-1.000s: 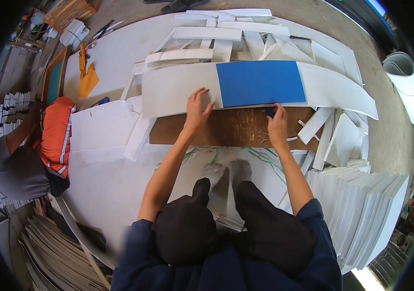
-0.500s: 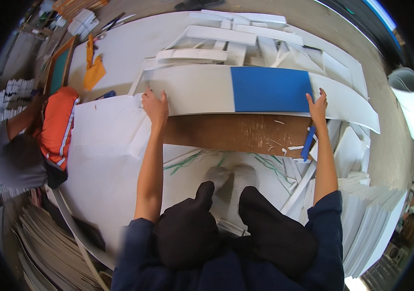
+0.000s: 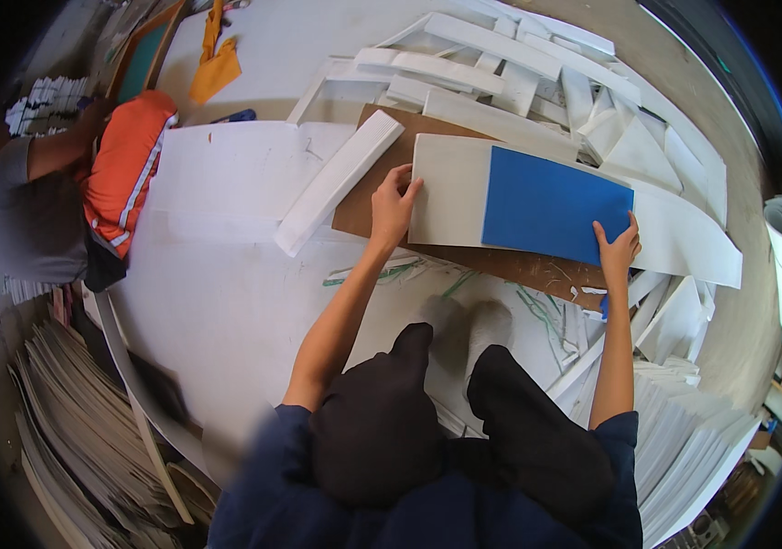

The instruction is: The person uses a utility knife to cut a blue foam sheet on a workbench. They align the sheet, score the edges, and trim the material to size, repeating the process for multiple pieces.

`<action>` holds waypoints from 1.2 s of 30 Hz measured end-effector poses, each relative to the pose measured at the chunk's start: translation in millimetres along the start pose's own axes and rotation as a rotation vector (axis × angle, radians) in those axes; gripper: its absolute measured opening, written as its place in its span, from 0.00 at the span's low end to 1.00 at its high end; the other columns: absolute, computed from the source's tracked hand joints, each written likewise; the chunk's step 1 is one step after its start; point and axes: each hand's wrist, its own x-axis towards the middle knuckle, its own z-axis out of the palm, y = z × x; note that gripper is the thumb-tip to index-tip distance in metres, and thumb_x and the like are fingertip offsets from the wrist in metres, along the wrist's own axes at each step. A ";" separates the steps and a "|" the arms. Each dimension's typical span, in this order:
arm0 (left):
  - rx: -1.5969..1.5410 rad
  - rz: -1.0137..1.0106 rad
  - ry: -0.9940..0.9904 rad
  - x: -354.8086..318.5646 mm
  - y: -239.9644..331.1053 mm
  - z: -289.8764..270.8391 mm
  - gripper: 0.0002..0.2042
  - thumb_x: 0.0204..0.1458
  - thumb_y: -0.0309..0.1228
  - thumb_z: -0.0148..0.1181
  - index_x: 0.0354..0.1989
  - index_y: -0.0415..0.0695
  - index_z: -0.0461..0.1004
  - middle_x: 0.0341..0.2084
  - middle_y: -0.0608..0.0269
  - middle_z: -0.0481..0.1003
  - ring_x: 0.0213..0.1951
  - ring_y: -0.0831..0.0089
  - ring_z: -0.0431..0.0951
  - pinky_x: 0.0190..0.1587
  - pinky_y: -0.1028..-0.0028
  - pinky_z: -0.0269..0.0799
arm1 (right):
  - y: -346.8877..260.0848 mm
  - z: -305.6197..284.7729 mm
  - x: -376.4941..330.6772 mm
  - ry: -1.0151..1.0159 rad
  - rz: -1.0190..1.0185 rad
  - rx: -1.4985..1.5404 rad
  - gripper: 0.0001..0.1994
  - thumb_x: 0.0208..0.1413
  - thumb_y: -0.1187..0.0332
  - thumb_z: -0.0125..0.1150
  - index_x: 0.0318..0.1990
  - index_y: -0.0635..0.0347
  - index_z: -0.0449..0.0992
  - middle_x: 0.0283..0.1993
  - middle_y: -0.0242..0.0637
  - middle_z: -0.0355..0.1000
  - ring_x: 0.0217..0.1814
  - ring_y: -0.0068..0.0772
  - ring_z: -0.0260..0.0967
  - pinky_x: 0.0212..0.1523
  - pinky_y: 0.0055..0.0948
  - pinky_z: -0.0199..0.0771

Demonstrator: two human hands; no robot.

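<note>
A long cream-white sheet (image 3: 448,190) lies across a brown board (image 3: 357,203), with a blue rectangular sheet (image 3: 557,203) flat on top of it. My left hand (image 3: 393,209) is closed at the cream sheet's left edge, thumb and forefinger on the rim. At the blue sheet's lower right corner, my right hand (image 3: 620,250) grips its edge between thumb and fingers. Just below that hand, a small blue object (image 3: 605,306) on the board is mostly hidden by my wrist. Beyond the blue sheet's right edge, a white sheet (image 3: 691,242) extends to the right.
A thick white strip (image 3: 340,183) lies slanted by the board's left end. White offcuts (image 3: 491,46) pile up at the far side. Stacked white sheets (image 3: 697,430) stand at right. At left, a person in grey (image 3: 29,210) is beside an orange garment (image 3: 127,174); a yellow glove (image 3: 217,69) lies beyond.
My view has shifted. My left hand has come closer to my right, and less cream sheet shows left of the blue one. The brown board's left end and the slanted strip are now uncovered.
</note>
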 end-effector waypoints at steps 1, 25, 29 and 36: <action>0.014 -0.058 -0.046 5.3 2.0 -6.2 0.17 0.51 0.32 0.56 0.47 0.35 0.69 0.38 0.52 0.75 0.40 0.71 0.75 0.42 0.76 0.69 | -10.1 -0.6 -5.2 -0.011 0.006 0.019 0.41 0.42 0.50 0.65 0.60 0.57 0.51 0.59 0.52 0.54 0.61 0.55 0.47 0.60 0.49 0.48; -0.014 0.110 0.263 72.7 -5.1 -4.8 0.17 0.51 0.33 0.54 0.47 0.37 0.66 0.33 0.49 0.74 0.36 0.57 0.74 0.41 0.65 0.67 | -116.8 20.8 -26.4 -0.107 -0.064 0.069 0.39 0.43 0.53 0.65 0.60 0.52 0.52 0.60 0.45 0.50 0.60 0.52 0.47 0.58 0.52 0.49; 0.029 0.059 0.205 91.6 14.2 -8.1 0.15 0.51 0.36 0.54 0.39 0.34 0.71 0.31 0.48 0.74 0.35 0.56 0.74 0.40 0.66 0.67 | -110.7 22.4 -24.3 -0.076 -0.087 0.087 0.39 0.42 0.54 0.66 0.60 0.52 0.52 0.60 0.44 0.50 0.60 0.52 0.47 0.57 0.53 0.50; -0.013 0.019 0.154 82.0 14.5 -18.6 0.18 0.48 0.33 0.58 0.45 0.34 0.69 0.38 0.51 0.75 0.41 0.64 0.76 0.45 0.70 0.68 | -112.0 25.5 -23.6 -0.098 -0.046 0.047 0.39 0.41 0.53 0.66 0.60 0.50 0.52 0.60 0.43 0.50 0.61 0.51 0.46 0.57 0.54 0.50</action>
